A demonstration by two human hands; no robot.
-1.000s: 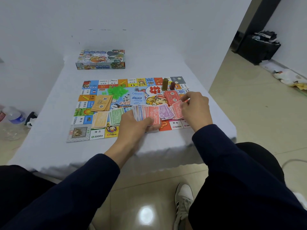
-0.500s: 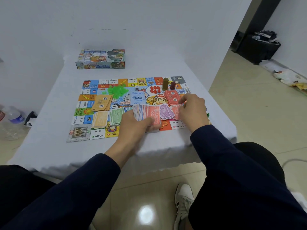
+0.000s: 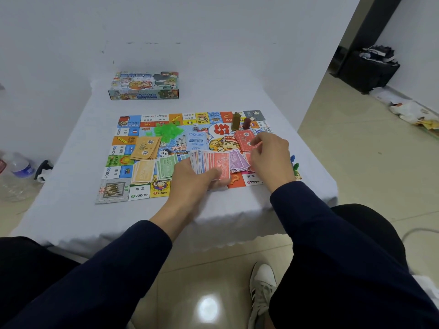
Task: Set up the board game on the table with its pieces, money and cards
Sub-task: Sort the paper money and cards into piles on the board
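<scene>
Left hand (image 3: 190, 179) grips fanned play money (image 3: 211, 163); right hand (image 3: 270, 155) pinches a red note (image 3: 255, 144) over the red pile (image 3: 244, 138). Board (image 3: 133, 148) lies flat on bench (image 3: 71, 186), game box (image 3: 145, 85) behind.

Board game mat (image 3: 114, 193) flat on the white-clothed table (image 3: 71, 210), and the cardboard game box (image 3: 145, 86) sits beyond its far edge. On the mat: tan cards (image 3: 145, 150) left, green plastic houses (image 3: 168, 131) behind them, green notes (image 3: 166, 167) nearer, red notes (image 3: 244, 138) right, fanned notes (image 3: 211, 162) centre-front.
</scene>
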